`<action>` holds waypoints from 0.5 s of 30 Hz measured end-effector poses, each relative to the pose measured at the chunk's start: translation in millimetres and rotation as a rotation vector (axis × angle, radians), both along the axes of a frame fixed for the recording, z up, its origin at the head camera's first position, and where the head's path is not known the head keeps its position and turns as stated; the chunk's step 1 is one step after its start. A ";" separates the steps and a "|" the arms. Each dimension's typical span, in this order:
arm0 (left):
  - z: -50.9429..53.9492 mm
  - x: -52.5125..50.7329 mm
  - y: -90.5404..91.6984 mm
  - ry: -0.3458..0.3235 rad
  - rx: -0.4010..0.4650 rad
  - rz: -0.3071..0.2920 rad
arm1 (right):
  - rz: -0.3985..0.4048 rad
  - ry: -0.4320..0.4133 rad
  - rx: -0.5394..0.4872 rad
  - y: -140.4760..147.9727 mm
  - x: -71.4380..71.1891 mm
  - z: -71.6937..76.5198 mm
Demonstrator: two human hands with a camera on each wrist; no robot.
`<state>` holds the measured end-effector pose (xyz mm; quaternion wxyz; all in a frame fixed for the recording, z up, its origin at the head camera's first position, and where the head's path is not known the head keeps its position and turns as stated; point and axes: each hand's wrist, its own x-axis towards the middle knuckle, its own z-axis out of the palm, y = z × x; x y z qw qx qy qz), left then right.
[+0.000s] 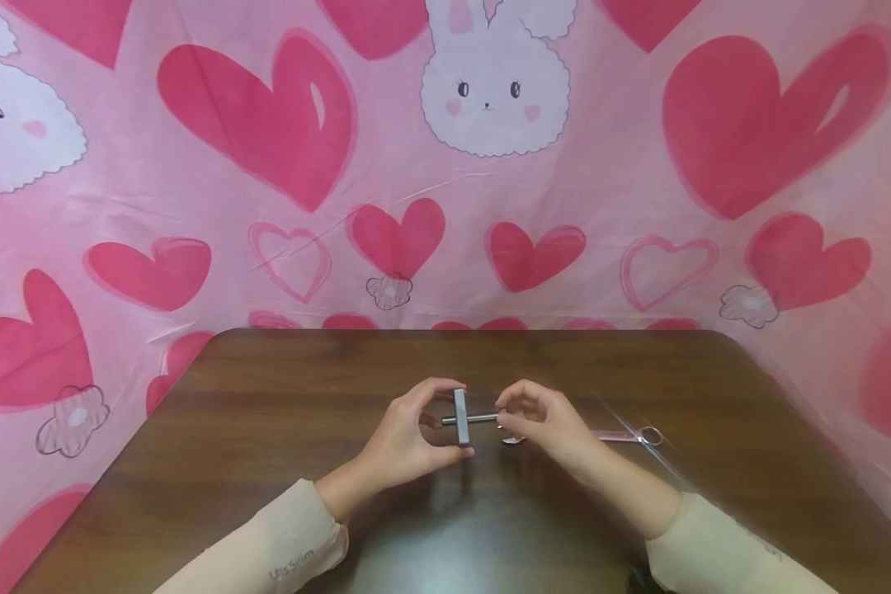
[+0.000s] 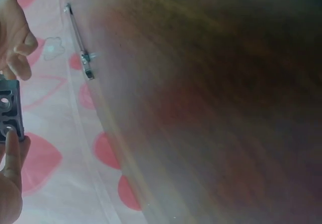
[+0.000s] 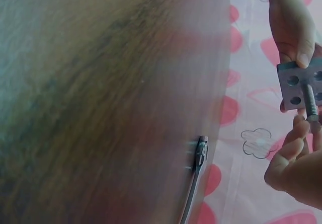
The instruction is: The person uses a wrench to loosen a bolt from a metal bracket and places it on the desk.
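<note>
My left hand (image 1: 404,429) grips a small grey metal plate (image 1: 461,417) on edge, fingers at the top and thumb below. A threaded bolt (image 1: 483,418) passes through the plate, its short end emerging on the left hand's side. At the bolt's far end, my right hand (image 1: 545,417) pinches it between thumb and fingers. Several round holes show around the bolt on the plate's face (image 3: 287,90) in the right wrist view. Recesses surround the holes on the plate's other side (image 2: 11,110) in the left wrist view.
A metal wrench (image 1: 618,436) lies on the dark wooden table (image 1: 327,363), partly behind the right hand. Its ring end points right. A pink cloth (image 1: 445,181) printed with hearts and rabbits hangs behind the table and along its sides.
</note>
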<state>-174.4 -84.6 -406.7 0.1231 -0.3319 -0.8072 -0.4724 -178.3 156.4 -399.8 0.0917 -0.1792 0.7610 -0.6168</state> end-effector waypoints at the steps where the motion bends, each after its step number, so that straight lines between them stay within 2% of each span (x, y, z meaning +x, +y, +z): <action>1: -0.1 -0.2 -0.2 0.003 0.002 0.002 | 0.005 0.029 0.002 0.1 0.2 -0.3; 5: -0.5 -0.9 -0.6 0.012 0.006 0.005 | 0.018 0.098 -0.002 -0.2 0.9 -1.5; 15: -1.3 -0.4 -1.5 0.007 -0.016 0.006 | -0.020 -0.006 0.034 2.3 -2.6 -2.7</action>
